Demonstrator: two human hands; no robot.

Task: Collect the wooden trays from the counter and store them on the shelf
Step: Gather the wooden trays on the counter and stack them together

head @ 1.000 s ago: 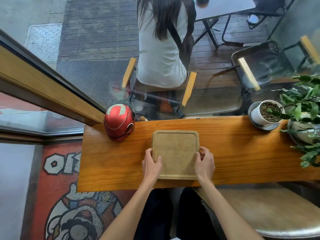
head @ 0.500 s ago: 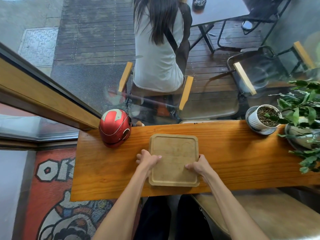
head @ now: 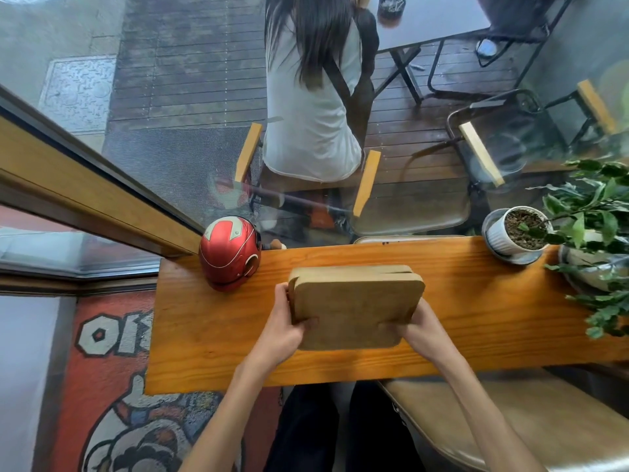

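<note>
Two pale wooden trays (head: 354, 304) are stacked together and tilted up off the orange wooden counter (head: 476, 318), their undersides facing me. My left hand (head: 286, 328) grips the stack's left edge, thumb on the underside. My right hand (head: 420, 330) holds the lower right corner from below. The far edges of the trays show as two separate rims near the top.
A red helmet (head: 229, 252) sits on the counter's far left, close to the trays. A white plant pot (head: 517, 233) and a leafy plant (head: 599, 233) stand at the right end. A padded stool (head: 510, 420) is below right. Glass runs behind the counter; a person sits outside.
The trays lay flat on the counter with my hands at their sides; now they are lifted and tipped up toward me, bottoms showing, with both hands gripping them.
</note>
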